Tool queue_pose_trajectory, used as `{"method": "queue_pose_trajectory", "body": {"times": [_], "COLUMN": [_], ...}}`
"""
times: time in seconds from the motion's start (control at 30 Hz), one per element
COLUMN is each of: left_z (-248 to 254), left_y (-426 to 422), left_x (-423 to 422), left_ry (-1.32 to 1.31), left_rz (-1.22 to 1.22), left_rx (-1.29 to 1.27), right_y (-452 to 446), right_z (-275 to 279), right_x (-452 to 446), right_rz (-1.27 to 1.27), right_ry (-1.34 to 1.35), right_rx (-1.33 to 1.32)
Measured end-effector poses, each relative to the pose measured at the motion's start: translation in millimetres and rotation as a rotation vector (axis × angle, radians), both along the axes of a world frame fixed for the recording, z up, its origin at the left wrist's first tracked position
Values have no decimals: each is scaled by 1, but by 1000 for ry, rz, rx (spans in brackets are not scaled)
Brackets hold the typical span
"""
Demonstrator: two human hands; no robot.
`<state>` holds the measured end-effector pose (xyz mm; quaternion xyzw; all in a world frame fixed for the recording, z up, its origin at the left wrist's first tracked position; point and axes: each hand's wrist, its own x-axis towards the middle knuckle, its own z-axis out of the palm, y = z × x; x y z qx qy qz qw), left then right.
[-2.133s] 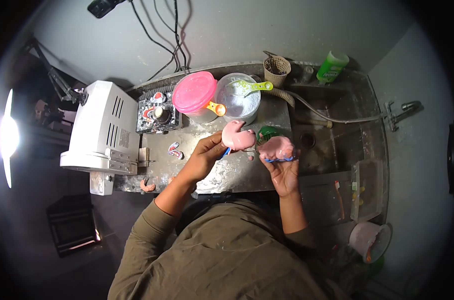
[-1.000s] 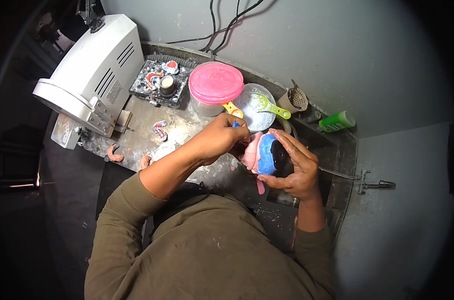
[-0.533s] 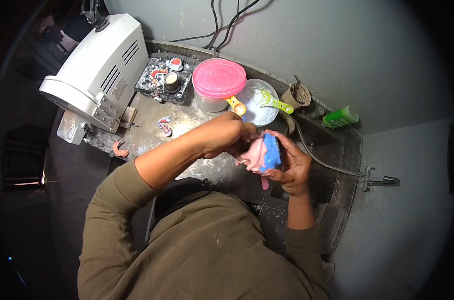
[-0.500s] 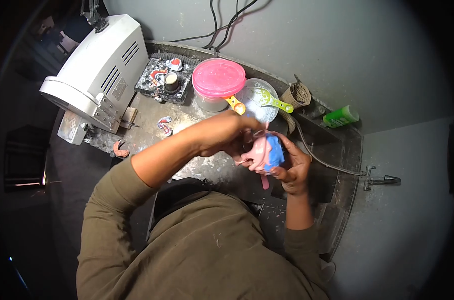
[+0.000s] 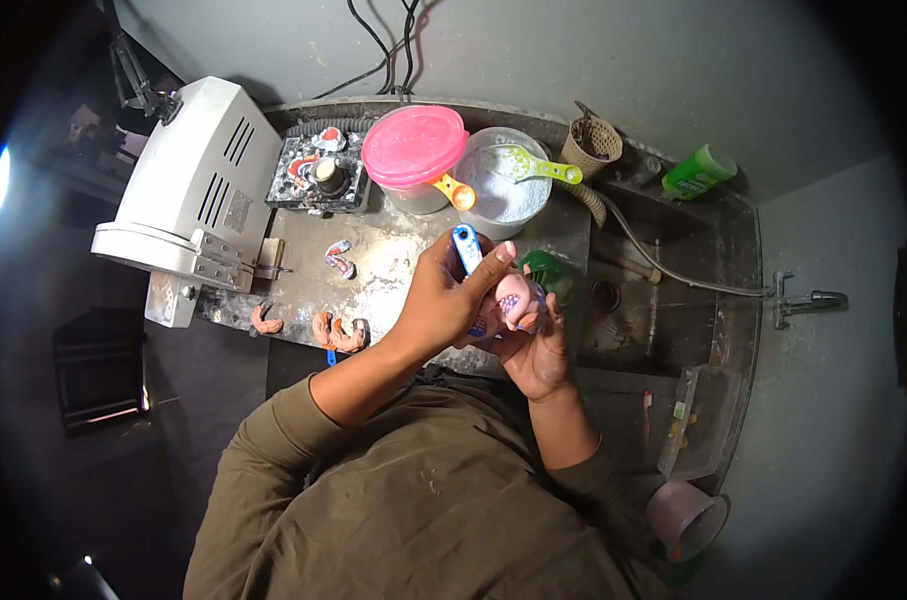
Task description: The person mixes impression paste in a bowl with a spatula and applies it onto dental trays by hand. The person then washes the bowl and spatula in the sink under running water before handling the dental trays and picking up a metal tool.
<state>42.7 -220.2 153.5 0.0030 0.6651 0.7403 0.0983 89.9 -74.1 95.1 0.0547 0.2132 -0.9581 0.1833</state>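
My left hand (image 5: pixel 444 295) is closed around a dental impression tray; its blue handle (image 5: pixel 465 246) sticks up past the fingers. Pink impression material (image 5: pixel 514 297) dotted with small bluish spots shows between my two hands. From below and the right, my right hand (image 5: pixel 540 358) cups the same tray with curled fingers. The tray's underside and some fingertips are hidden. Just behind the hands sits a green bowl (image 5: pixel 551 275), partly covered by them.
A pink-lidded tub (image 5: pixel 415 147), a tub of white powder (image 5: pixel 504 205) with a green scoop (image 5: pixel 536 166), and a white machine (image 5: pixel 189 180) stand on the bench. Set impressions (image 5: pixel 340 332) lie at the front left. A sink (image 5: pixel 624 320) with a tap (image 5: pixel 812 299) is at right.
The view has shifted, showing more of the sink and bench front. The pink-and-blue mass has been turned in my hands; a blue handle and spotted pink surface now show. The pink stick below is no longer visible.
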Motion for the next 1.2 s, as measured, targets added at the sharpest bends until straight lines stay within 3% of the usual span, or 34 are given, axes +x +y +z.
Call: {"method": "queue_pose_trajectory", "body": {"times": [0.2, 0.63, 0.8, 1.0, 1.2], "left_z": [0, -12, -9, -19, -13], "left_y": [5, 1, 4, 6, 1], "left_x": [3, 0, 0, -2, -3], "left_ry": [-83, -42, -124, -102, -386], "left_rz": [145, 139, 149, 239, 219], "left_rx": [187, -21, -41, -271, -273], "right_y": [-8, -13, -15, -23, -25], "right_z": [17, 4, -22, -24, -39], "right_x": [3, 2, 7, 9, 9], "right_rz": [24, 40, 72, 94, 184], "right_ry": [20, -29, -146, -133, -224], "right_rx": [53, 93, -35, -108, -309]}}
